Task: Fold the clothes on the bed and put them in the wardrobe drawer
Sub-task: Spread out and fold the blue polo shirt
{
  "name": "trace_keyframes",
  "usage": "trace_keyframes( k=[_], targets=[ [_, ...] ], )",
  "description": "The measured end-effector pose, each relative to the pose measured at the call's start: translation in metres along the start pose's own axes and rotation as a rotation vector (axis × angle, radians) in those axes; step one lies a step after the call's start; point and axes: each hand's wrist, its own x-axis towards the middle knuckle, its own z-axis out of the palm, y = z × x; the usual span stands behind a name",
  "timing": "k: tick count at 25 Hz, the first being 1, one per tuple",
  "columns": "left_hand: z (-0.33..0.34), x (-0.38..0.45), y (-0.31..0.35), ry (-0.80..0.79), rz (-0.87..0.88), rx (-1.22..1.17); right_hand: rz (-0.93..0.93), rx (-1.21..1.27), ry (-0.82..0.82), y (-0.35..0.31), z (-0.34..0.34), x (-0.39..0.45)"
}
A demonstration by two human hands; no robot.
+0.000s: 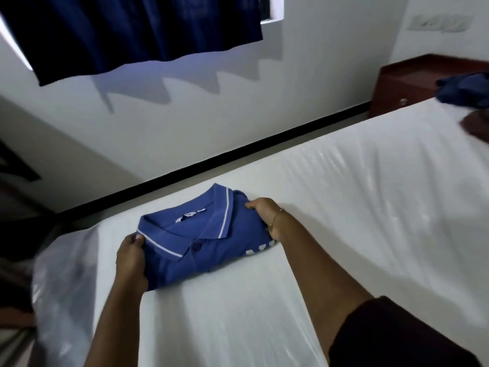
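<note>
Both hands grip the folded blue polo shirt point(203, 245) on the bed point(344, 207): left hand point(131, 256) at its left edge; right hand point(264, 215) at its right edge.

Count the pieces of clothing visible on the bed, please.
2: a folded blue polo shirt held by both hands near the front, and a crumpled dark blue garment at the far right edge. Others may lie outside view.

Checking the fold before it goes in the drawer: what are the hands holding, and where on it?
Both grip the folded blue polo shirt: the left hand at its left edge by the collar, the right hand at its right edge.
</note>
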Motion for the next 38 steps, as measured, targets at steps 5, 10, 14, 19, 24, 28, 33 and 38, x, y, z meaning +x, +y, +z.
trace_keyframes(
  k=[5, 10, 14, 19, 24, 28, 33, 38],
  targets=[
    [0.0, 0.006, -0.02, 0.009, 0.064, -0.069, -0.257, -0.804, 0.32, -0.001, 0.018, 0.01],
    [-0.005, 0.004, -0.029, -0.111, 0.01, -0.253, -0.294, -0.679, 0.267, -0.01, 0.034, 0.011],
    [-0.008, 0.002, -0.032, -0.19, 0.034, -0.409, -0.253, -0.274, 0.078, -0.007, 0.033, 0.031],
    [-0.006, 0.006, -0.033, -0.151, 0.064, -0.379, -0.371, -0.553, 0.264, -0.001, 0.049, 0.043],
    [-0.009, 0.008, -0.033, -0.144, 0.071, -0.306, -0.715, -0.922, 0.547, 0.003, 0.065, 0.018],
    [0.004, 0.008, -0.019, -0.187, 0.032, -0.227, -0.544, -1.09, 0.349, 0.013, 0.073, 0.009],
    [0.018, 0.015, -0.019, -0.185, 0.03, -0.191, -0.565, -1.191, 0.365, 0.021, 0.049, 0.025],
    [0.014, 0.016, -0.019, -0.203, -0.064, -0.307, -0.63, -0.928, 0.289, 0.019, 0.039, 0.013]
  ],
)
